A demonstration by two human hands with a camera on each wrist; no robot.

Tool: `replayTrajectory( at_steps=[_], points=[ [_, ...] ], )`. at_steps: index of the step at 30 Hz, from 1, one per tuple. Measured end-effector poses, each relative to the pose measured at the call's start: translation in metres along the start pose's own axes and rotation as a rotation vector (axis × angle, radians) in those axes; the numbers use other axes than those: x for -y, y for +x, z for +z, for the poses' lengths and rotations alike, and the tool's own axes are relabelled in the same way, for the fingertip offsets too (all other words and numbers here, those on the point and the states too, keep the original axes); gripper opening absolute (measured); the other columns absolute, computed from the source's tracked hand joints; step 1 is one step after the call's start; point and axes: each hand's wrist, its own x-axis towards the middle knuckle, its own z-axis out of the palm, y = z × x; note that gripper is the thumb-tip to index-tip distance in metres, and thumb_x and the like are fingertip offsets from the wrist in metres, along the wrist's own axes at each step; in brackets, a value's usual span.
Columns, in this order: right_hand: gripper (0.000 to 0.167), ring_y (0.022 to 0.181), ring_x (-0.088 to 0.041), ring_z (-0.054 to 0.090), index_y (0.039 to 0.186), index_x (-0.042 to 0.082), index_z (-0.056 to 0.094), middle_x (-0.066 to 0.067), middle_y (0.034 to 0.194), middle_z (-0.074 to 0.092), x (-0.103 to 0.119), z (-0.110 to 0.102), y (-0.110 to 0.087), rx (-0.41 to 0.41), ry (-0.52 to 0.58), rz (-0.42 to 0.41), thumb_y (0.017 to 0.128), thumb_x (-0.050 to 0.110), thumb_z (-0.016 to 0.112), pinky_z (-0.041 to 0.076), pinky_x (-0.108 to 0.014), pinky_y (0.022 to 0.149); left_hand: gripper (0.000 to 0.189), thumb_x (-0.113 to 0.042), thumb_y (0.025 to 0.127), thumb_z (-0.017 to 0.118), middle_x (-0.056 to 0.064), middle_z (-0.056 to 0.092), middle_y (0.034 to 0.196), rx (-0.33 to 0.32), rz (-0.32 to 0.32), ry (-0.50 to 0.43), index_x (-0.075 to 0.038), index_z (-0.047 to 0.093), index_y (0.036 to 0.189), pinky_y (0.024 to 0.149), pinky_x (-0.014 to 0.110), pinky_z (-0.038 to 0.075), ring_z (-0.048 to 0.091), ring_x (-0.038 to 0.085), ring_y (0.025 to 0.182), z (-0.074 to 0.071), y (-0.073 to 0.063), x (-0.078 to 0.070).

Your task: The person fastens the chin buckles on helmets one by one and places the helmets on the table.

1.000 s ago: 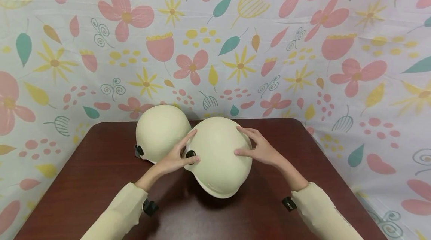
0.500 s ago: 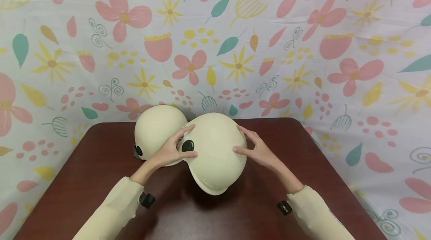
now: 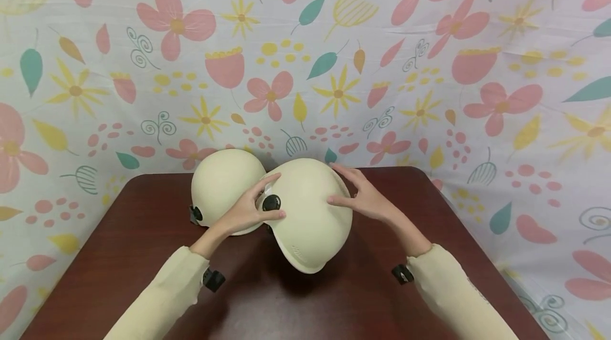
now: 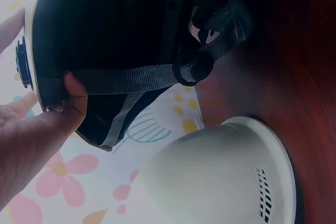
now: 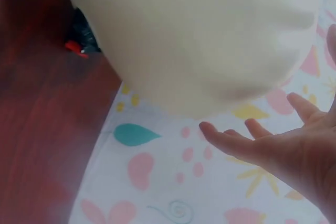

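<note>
A cream helmet (image 3: 310, 212) with a round black side knob (image 3: 271, 202) is tilted over the table. My left hand (image 3: 248, 212) grips its left edge. In the left wrist view that hand (image 4: 47, 124) has fingers inside the rim, by a black chin strap (image 4: 131, 80) in the dark lining. My right hand (image 3: 365, 197) is spread at the helmet's right side, fingers loosely extended. The right wrist view shows this hand (image 5: 283, 145) with fingertips close to the smooth shell (image 5: 194, 40). A second cream helmet (image 3: 226, 183) stands just left, partly hidden behind my left hand.
Both helmets are over a dark reddish-brown table (image 3: 372, 297) with rounded far corners. A white cloth with printed flowers (image 3: 334, 64) hangs behind and beside it. A small red piece (image 5: 76, 48) shows under the held helmet's rim. Black wrist cameras (image 3: 213, 280) sit at both sleeves.
The helmet in my left hand has tipped and risen slightly, showing more of its side knob. My right hand has shifted a little up and back along the shell. The second helmet stays put.
</note>
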Motion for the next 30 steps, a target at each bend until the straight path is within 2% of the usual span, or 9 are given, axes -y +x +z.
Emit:
replayTrajectory(
  at_steps=[6,11,16,20,24,26,30],
  points=[
    [0.096,0.147,-0.037,0.018,0.157,0.028,0.019,-0.015,0.161,0.015,0.009,0.005,0.007,0.061,-0.08,-0.019,0.082,0.045,0.076,0.028,-0.068,0.109,0.082,-0.023,0.083,0.078,0.008,0.028,0.161,-0.025,0.035,0.007,-0.022,0.034,0.153,0.117,0.058,0.025,0.02,0.032,0.151,0.006,0.005,-0.004],
    [0.098,0.148,-0.04,0.016,0.158,0.029,0.016,-0.018,0.162,0.012,0.007,0.006,0.005,0.051,-0.105,-0.017,0.082,0.045,0.075,0.027,-0.07,0.107,0.079,-0.022,0.085,0.077,0.01,0.03,0.16,-0.05,0.084,0.012,-0.02,0.036,0.152,0.117,0.058,0.025,0.022,0.032,0.15,0.011,0.005,-0.001],
    [0.096,0.148,-0.038,0.016,0.158,0.031,0.016,-0.016,0.162,0.013,0.003,0.008,0.002,0.034,-0.1,-0.013,0.082,0.045,0.075,0.028,-0.07,0.107,0.077,-0.022,0.085,0.076,0.011,0.035,0.158,-0.093,0.107,0.023,-0.018,0.037,0.151,0.114,0.055,0.033,0.032,0.032,0.146,0.016,0.003,0.004],
    [0.095,0.148,-0.04,0.017,0.157,0.032,0.016,-0.016,0.162,0.012,0.002,0.009,0.0,0.02,-0.089,-0.006,0.083,0.044,0.074,0.03,-0.07,0.106,0.075,-0.019,0.086,0.075,0.013,0.038,0.154,-0.147,0.094,0.006,-0.017,0.037,0.151,0.108,0.052,0.039,0.04,0.033,0.139,0.018,0.001,0.008],
    [0.095,0.148,-0.04,0.017,0.157,0.031,0.016,-0.016,0.162,0.013,0.001,0.009,0.001,0.012,-0.084,-0.011,0.083,0.045,0.074,0.031,-0.069,0.106,0.071,-0.017,0.086,0.074,0.015,0.042,0.145,-0.208,0.065,-0.002,-0.018,0.04,0.149,0.094,0.043,0.047,0.05,0.032,0.121,0.02,-0.003,0.009],
    [0.095,0.148,-0.038,0.016,0.157,0.03,0.016,-0.015,0.162,0.013,-0.001,0.008,0.001,0.008,-0.074,-0.009,0.083,0.045,0.073,0.031,-0.069,0.106,0.071,-0.017,0.086,0.074,0.016,0.044,0.139,-0.218,0.058,-0.008,-0.018,0.041,0.148,0.089,0.04,0.05,0.055,0.03,0.112,0.021,-0.006,0.01],
    [0.094,0.149,-0.037,0.013,0.158,0.027,0.016,-0.015,0.161,0.013,-0.005,0.007,-0.001,-0.006,-0.048,-0.004,0.084,0.042,0.073,0.031,-0.069,0.106,0.072,-0.017,0.085,0.076,0.016,0.044,0.131,-0.236,0.059,0.006,-0.016,0.041,0.148,0.094,0.044,0.049,0.055,0.03,0.112,0.025,-0.011,0.012]
  ],
)
